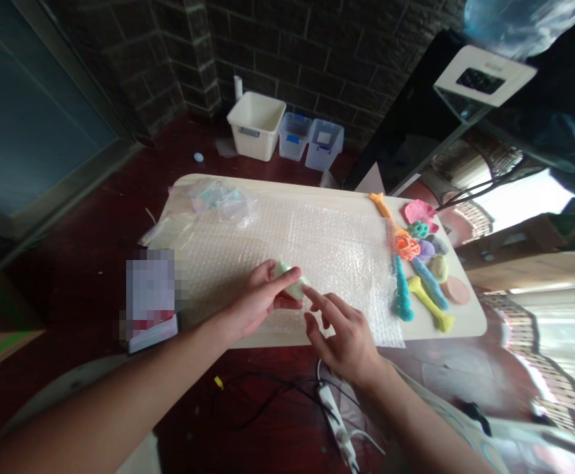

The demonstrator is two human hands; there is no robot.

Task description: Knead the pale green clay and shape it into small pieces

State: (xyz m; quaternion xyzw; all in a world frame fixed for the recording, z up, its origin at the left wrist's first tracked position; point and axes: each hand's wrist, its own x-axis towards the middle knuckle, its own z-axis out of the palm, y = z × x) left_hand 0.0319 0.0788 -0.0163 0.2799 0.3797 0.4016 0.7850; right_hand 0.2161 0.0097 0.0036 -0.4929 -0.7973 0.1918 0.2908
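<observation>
My left hand (262, 295) is closed around a pale green lump of soft modelling clay (296, 288), with the thumb lying across it. The lump is held over bubble wrap (341, 247) spread on the table. From the right, the index fingertip of my right hand (339, 329) reaches the lump's edge and seems to touch it. The other fingers of that hand are loosely bent and apart, gripping nothing. Part of the lump is hidden by my left thumb and fingers.
Coloured clay pieces lie at the table's right end, among them a yellow bone shape (430, 305), a teal twisted stick (402, 289) and a pink piece (420, 214). Clear plastic bags (225, 201) lie at the back left. Beyond stands a cream bin (255, 128); below, a power strip (337, 421).
</observation>
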